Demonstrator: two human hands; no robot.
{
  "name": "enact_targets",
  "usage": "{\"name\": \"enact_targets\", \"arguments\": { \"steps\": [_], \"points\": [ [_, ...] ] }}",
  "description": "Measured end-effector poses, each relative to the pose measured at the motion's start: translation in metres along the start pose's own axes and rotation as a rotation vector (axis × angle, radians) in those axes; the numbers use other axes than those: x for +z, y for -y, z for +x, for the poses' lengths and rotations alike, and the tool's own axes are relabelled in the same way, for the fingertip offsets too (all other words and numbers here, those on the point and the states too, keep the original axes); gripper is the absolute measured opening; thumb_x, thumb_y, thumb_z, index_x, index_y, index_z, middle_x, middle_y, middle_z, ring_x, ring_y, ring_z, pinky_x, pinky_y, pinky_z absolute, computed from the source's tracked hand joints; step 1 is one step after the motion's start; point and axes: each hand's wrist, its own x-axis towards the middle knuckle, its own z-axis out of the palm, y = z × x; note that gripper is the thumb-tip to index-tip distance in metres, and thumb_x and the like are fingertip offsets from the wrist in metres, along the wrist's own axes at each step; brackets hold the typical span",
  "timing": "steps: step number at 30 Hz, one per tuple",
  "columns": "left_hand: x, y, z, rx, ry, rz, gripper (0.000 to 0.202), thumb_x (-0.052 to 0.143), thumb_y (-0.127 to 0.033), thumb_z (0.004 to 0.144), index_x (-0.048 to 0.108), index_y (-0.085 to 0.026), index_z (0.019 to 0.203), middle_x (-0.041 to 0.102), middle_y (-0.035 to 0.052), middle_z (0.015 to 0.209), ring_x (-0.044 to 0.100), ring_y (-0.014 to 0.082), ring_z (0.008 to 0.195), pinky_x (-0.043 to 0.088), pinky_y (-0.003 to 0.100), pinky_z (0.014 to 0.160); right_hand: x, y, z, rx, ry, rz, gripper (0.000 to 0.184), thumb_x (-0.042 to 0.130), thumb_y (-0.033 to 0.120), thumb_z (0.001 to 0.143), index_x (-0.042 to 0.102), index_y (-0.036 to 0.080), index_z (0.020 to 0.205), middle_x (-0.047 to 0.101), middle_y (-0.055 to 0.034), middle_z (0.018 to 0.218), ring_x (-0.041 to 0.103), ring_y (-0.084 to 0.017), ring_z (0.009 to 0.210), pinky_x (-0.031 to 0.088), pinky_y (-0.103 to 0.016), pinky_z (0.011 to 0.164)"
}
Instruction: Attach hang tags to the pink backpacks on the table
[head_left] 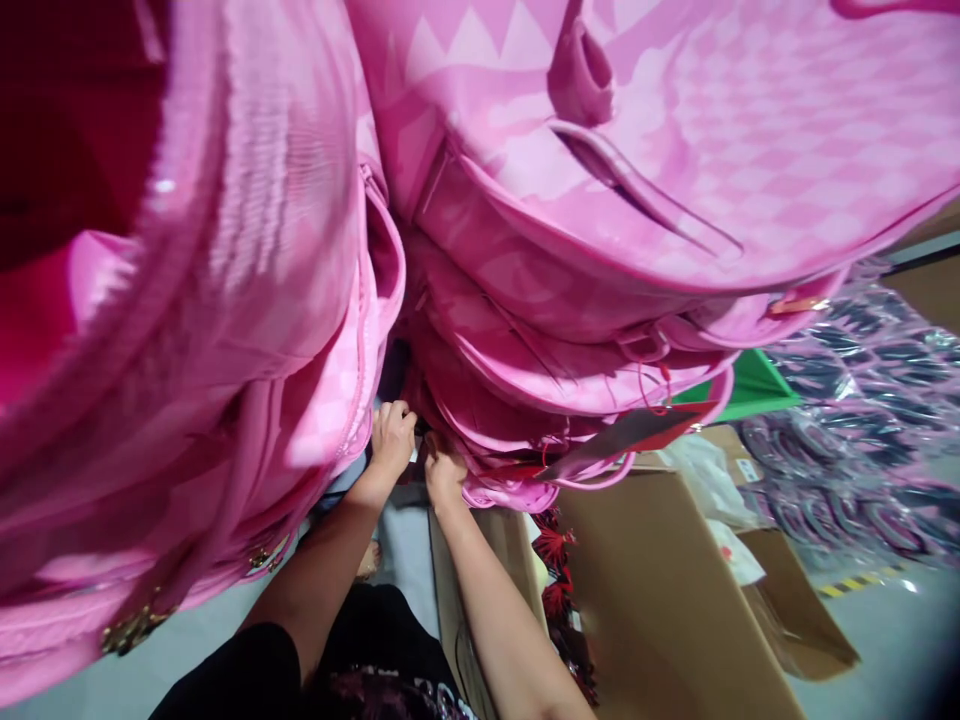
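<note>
A cardboard box stands on grey floor. Behind it lie plastic-wrapped bundles; right of it runs yellow-black floor tape.

The bare left forearm and bare right forearm stretched forward side by side, converging. The left hand had its fingers curled shut, knuckles showing. The right hand lay just beside it, fingertips hidden.

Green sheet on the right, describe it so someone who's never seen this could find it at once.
Start at the pile of pink backpacks filling the top of the view and follow its lower right edge. Just beneath it, above the brown cardboard boxes, a flat green sheet pokes out, the only green thing in view.
</note>
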Motion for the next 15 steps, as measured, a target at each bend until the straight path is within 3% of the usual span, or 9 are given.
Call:
{"name": "enact_targets", "arguments": {
  "steps": [5, 9, 15],
  "points": [
    [0.003, -0.005, -0.007, 0.053, 0.11, -0.006, 0.024, 0.045, -0.016, 0.087, 0.067, -0.02, 0.092, 0.062, 0.0087, 0.094, 0.052, 0.0241, 0.092, 0.04, 0.035, 0.077, -0.009, 0.006, 0.001, 0.026, 0.033, 0.055, 0.041, 0.038, 0.012, 0.091, 0.058, 0.015, 0.127, 0.072, -0.01, 0.095, 0.066, -0.019, 0.091, 0.047, -0.026, 0.087],
    [0.001, -0.008, -0.007, -0.147, 0.186, -0.263, 0.026, 0.043, -0.014, 0.085, 0.067, -0.019, 0.094, 0.066, 0.0087, 0.093, 0.058, 0.0212, 0.09, 0.041, 0.031, 0.079, -0.012, 0.014, -0.004, 0.093, 0.063, 0.07, 0.041, 0.036, 0.016, 0.093, 0.058, 0.017, 0.128, 0.071, -0.0105, 0.091, 0.067, -0.02, 0.084, 0.05, -0.026, 0.079],
    [0.01, -0.008, 0.005, -0.341, 0.252, -0.424, 0.023, 0.046, -0.015, 0.083, 0.067, -0.017, 0.094, 0.069, 0.0022, 0.078, 0.061, 0.0124, 0.069, 0.043, 0.021, 0.063, -0.014, 0.019, -0.007, 0.169, 0.139, 0.075, 0.038, 0.038, 0.021, 0.094, 0.06, 0.02, 0.125, 0.07, -0.0104, 0.097, 0.066, -0.021, 0.084, 0.05, -0.027, 0.075]
  ]
}}
